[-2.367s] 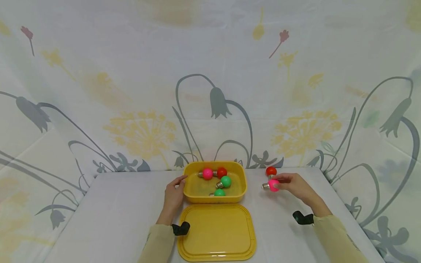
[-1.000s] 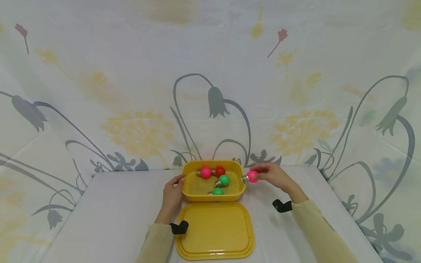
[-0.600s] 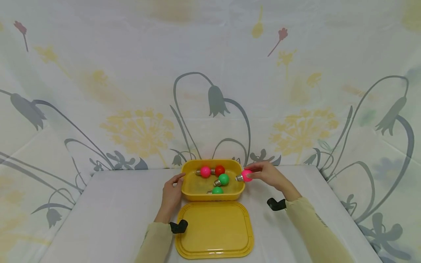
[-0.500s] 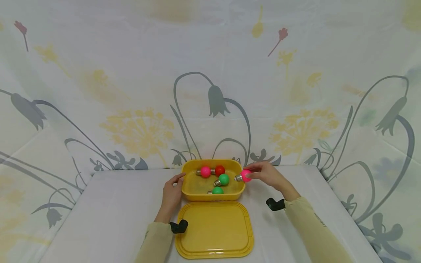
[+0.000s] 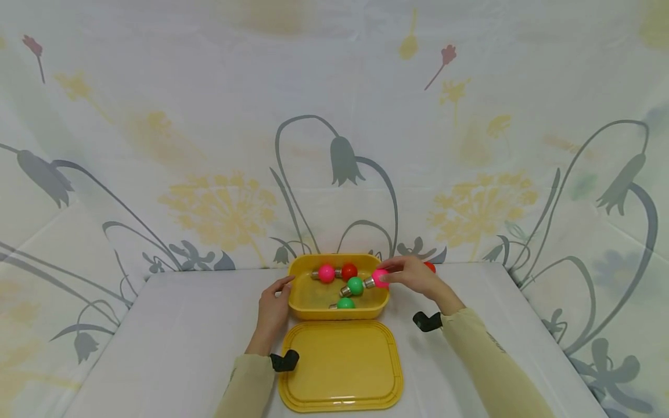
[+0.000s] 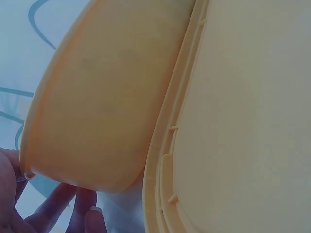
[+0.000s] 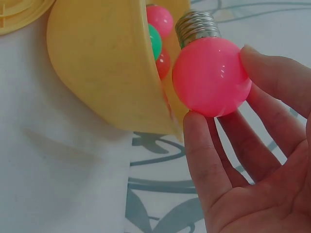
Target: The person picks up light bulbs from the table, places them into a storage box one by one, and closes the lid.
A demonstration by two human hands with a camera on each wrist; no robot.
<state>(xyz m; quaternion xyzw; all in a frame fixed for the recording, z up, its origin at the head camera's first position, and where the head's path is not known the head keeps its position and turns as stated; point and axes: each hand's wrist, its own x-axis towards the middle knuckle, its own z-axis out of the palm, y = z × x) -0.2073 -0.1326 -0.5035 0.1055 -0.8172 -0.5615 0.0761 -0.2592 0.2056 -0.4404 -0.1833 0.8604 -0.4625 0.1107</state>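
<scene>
My right hand (image 5: 417, 277) pinches a pink light bulb (image 5: 381, 278) by its globe, over the right end of a yellow plastic box (image 5: 334, 315). Its metal screw base points left, into the box. In the right wrist view the bulb (image 7: 212, 77) sits between thumb and fingertips, beside the box wall (image 7: 102, 68). Inside the box lie another pink bulb (image 5: 326, 273), a red bulb (image 5: 349, 271) and two green bulbs (image 5: 355, 285). My left hand (image 5: 274, 310) holds the box's left end at the rim, with fingers (image 6: 53, 206) against the outer wall in the left wrist view.
A yellow lid (image 5: 342, 368) lies flat in front of the box. Behind my right hand, a red bulb (image 5: 430, 266) on the white-covered table (image 5: 198, 337) is partly hidden. A flower-printed cloth (image 5: 235, 145) rises just behind the box.
My right hand has carried the pink bulb leftward from beside the red bulb on the table to over the box's right end. My left hand has stayed at the box.
</scene>
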